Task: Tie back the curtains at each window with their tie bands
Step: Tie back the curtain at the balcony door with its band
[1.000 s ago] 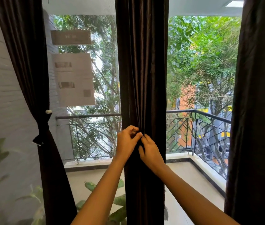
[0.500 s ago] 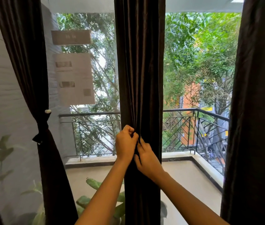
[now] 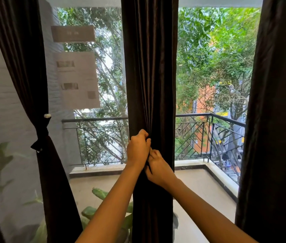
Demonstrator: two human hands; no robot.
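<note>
Clutching the middle curtain [image 3: 149, 67], left hand [image 3: 137, 149] and right hand [image 3: 158, 166] curl — fingertips hidden.

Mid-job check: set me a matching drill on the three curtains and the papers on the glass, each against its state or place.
1. left curtain
2. middle curtain
3. right curtain
4. paper sheets

A. stuck on the left pane
B. hangs straight, no hand on it
C. cinched by a tie band
D. gripped by left hand and right hand

Pairs: 1-C, 2-D, 3-B, 4-A
</note>
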